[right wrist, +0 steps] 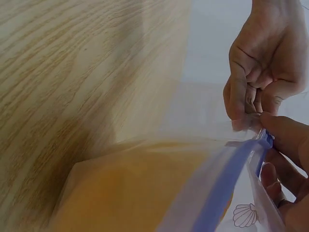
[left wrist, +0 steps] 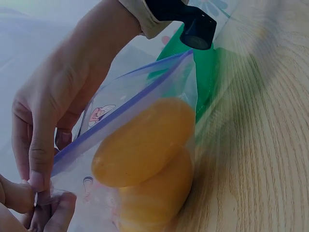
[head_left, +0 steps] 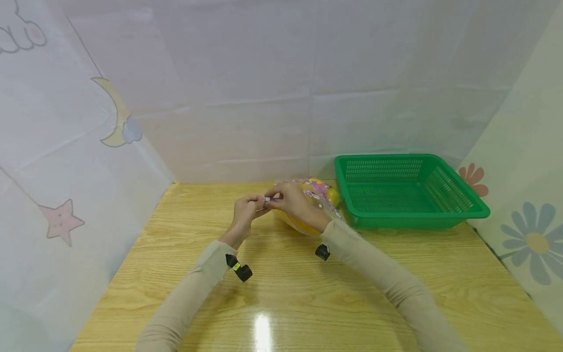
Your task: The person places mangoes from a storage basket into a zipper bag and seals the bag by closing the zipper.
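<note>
A clear printed zip bag (head_left: 323, 191) with a purple zip strip (left wrist: 130, 107) stands on the table, holding smooth orange-yellow oval fruits that look like mangoes (left wrist: 145, 140). At the bag's left upper corner, my left hand (head_left: 245, 213) pinches the clear plastic between thumb and fingers. My right hand (head_left: 293, 199) reaches across the front of the bag and pinches the end of the zip strip, right beside the left fingertips. In the right wrist view the bag's mouth gapes a little along the strip (right wrist: 227, 181). Part of the bag is hidden behind my right hand and wrist in the head view.
A green plastic basket (head_left: 418, 215) with slotted sides stands just right of the bag. The wooden table (head_left: 281, 288) runs back to a pale cloth wall (head_left: 246, 122), with printed cloth at both sides.
</note>
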